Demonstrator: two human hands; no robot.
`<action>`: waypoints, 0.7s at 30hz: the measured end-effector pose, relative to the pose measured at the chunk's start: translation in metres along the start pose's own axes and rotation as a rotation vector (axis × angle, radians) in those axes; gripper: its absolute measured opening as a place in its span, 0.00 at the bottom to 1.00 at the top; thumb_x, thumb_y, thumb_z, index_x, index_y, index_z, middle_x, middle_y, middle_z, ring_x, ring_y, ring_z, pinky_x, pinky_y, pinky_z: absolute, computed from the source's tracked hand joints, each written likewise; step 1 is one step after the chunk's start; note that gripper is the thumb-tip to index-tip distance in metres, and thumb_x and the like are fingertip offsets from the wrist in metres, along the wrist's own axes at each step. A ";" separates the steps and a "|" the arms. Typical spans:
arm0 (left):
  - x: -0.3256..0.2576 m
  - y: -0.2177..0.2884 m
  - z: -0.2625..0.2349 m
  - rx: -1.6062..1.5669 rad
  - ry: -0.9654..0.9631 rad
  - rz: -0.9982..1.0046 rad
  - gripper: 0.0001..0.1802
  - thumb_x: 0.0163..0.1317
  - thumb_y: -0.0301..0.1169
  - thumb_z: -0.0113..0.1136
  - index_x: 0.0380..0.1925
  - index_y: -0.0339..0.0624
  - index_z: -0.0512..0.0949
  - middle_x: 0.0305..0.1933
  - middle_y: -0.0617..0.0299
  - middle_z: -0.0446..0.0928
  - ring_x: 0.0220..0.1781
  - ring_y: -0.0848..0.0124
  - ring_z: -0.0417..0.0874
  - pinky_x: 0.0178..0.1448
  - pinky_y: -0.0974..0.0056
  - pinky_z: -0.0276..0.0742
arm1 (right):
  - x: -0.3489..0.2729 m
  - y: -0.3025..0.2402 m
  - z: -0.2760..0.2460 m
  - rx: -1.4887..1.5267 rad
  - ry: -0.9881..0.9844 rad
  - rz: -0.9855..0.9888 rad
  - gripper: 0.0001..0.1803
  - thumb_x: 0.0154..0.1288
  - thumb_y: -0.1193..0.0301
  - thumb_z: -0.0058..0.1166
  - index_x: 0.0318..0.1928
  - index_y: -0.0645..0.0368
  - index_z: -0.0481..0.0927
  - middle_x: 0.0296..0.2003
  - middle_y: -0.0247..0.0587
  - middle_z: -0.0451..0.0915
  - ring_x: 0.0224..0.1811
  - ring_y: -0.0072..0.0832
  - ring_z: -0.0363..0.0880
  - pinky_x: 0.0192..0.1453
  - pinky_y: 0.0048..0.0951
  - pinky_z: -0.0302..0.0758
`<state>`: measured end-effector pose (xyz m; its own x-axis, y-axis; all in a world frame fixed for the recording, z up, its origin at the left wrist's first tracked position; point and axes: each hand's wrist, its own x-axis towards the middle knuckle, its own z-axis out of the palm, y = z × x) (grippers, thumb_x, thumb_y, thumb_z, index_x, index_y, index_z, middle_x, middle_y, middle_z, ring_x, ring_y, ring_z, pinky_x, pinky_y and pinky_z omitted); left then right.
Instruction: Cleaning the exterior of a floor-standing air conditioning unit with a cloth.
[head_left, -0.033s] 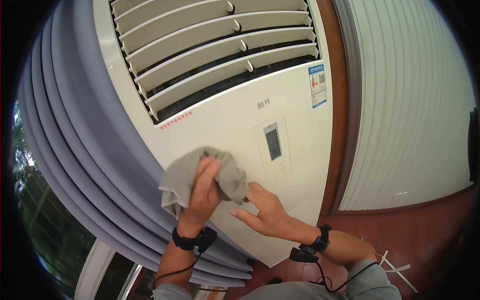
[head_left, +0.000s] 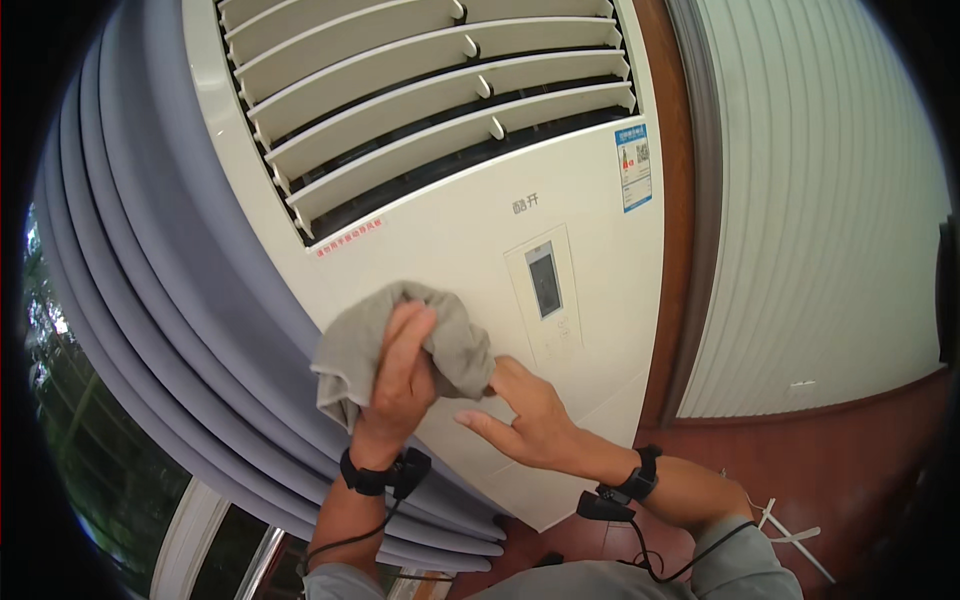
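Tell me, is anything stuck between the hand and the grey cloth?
No. The left hand presses straight on the grey cloth, which lies against the white air conditioner. The right hand touches the cloth's edge.

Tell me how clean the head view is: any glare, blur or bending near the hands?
Head view: even daylight, no glare on the air conditioner; left hand, grey cloth and right hand are sharp; curtain and louvres bow toward the dark rim.

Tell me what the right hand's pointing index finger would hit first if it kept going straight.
Probably the grey cloth: the right hand points its index finger up-left at the cloth's lower edge, apparently touching it already.
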<state>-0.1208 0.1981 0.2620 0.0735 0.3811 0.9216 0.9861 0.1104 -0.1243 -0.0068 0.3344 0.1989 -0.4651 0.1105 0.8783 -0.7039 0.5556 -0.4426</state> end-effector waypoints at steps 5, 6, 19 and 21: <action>0.040 0.005 0.004 -0.024 0.127 0.052 0.24 0.59 0.09 0.52 0.55 0.33 0.78 0.57 0.46 0.79 0.61 0.53 0.80 0.66 0.58 0.72 | 0.037 0.001 0.000 -0.103 0.092 -0.039 0.25 0.62 0.68 0.64 0.55 0.66 0.72 0.44 0.55 0.73 0.43 0.50 0.76 0.45 0.41 0.75; 0.047 0.003 0.001 -0.026 0.146 0.041 0.24 0.58 0.09 0.52 0.55 0.33 0.78 0.56 0.46 0.79 0.61 0.53 0.80 0.66 0.58 0.72 | 0.046 -0.001 0.003 -0.091 0.124 -0.076 0.25 0.62 0.68 0.64 0.55 0.67 0.71 0.46 0.57 0.72 0.44 0.53 0.76 0.47 0.43 0.75; -0.049 0.025 0.001 -0.116 -0.170 -0.265 0.20 0.57 0.15 0.60 0.50 0.43 0.84 0.49 0.51 0.85 0.51 0.57 0.86 0.57 0.59 0.80 | -0.031 0.035 0.031 -0.049 -0.069 0.029 0.36 0.60 0.68 0.64 0.66 0.65 0.64 0.58 0.63 0.71 0.57 0.57 0.75 0.59 0.42 0.75; -0.076 0.031 0.008 -0.211 -0.166 -0.323 0.20 0.58 0.15 0.59 0.50 0.42 0.83 0.49 0.52 0.85 0.49 0.61 0.87 0.55 0.62 0.80 | -0.057 0.042 0.030 0.126 -0.250 0.304 0.37 0.61 0.64 0.66 0.67 0.63 0.65 0.57 0.58 0.75 0.57 0.49 0.78 0.60 0.40 0.75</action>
<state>-0.0965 0.1800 0.1856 -0.2523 0.5025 0.8270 0.9648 0.0645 0.2551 -0.0261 0.3272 0.1250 -0.7673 0.0416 0.6400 -0.5673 0.4214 -0.7075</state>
